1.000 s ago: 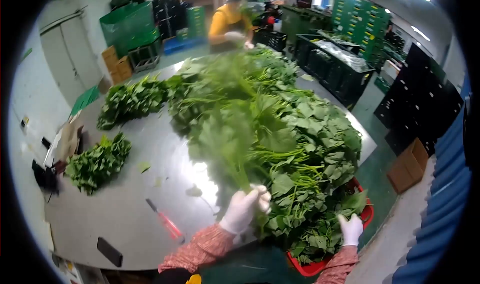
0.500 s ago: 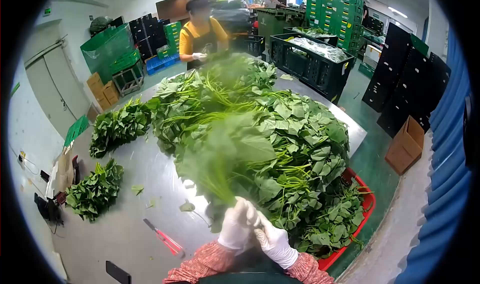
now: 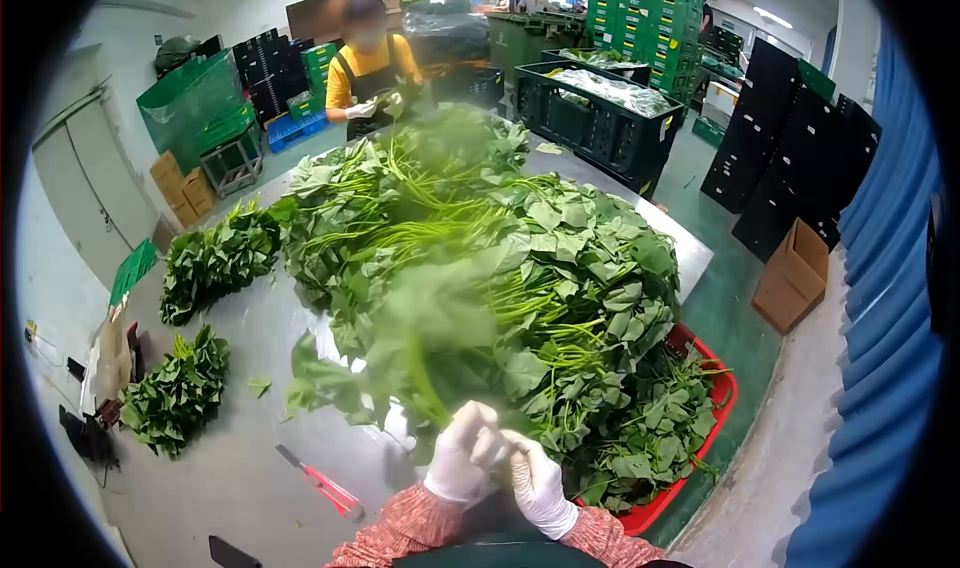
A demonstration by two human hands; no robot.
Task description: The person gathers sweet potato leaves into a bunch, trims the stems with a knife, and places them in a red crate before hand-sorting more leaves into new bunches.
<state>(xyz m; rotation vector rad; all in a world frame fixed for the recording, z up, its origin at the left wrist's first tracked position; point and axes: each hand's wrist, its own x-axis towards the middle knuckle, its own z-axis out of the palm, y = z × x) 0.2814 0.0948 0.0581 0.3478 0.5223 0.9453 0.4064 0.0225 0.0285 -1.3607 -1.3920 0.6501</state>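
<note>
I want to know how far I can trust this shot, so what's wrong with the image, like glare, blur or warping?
Head view: bunch by the left hand smeared by blur; white glare on the metal table; black corners, with blue curtain and wall bowed by the wide lens; knife fairly crisp.

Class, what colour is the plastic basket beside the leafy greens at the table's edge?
Red, clearest in the head view.

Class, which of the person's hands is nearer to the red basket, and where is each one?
Right. The right hand is left of the red basket, near its lower end. The left hand is farther left, holding a leafy bunch by its stems.
</note>
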